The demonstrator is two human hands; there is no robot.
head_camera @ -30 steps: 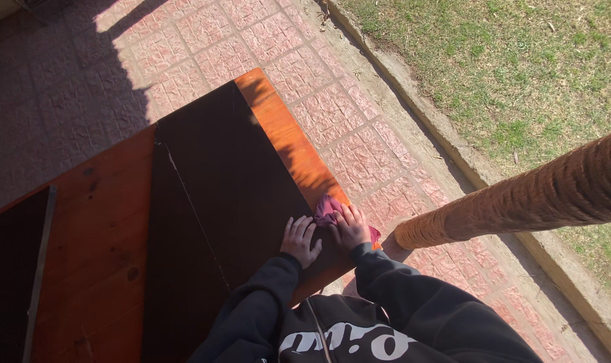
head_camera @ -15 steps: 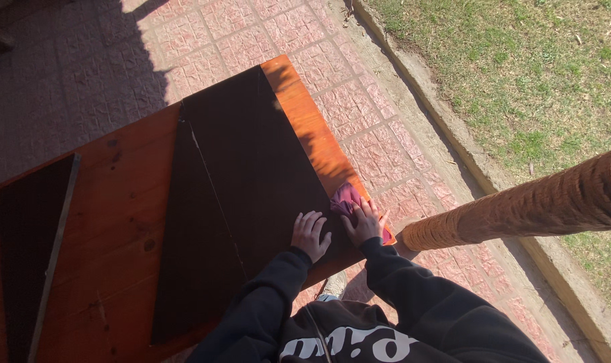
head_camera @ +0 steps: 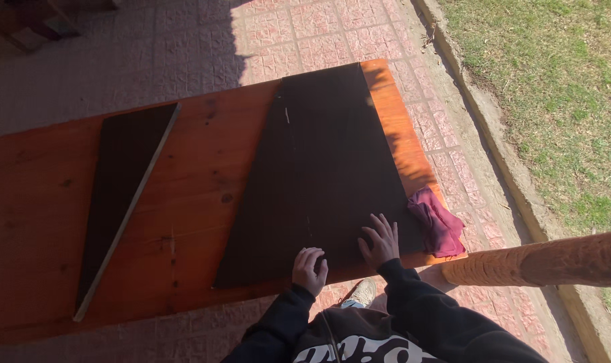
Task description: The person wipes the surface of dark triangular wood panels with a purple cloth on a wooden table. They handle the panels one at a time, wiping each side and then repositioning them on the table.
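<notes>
Glossy orange wood table, matt dark panel, maroon cloth

home patio, paving tiles, lawn
</notes>
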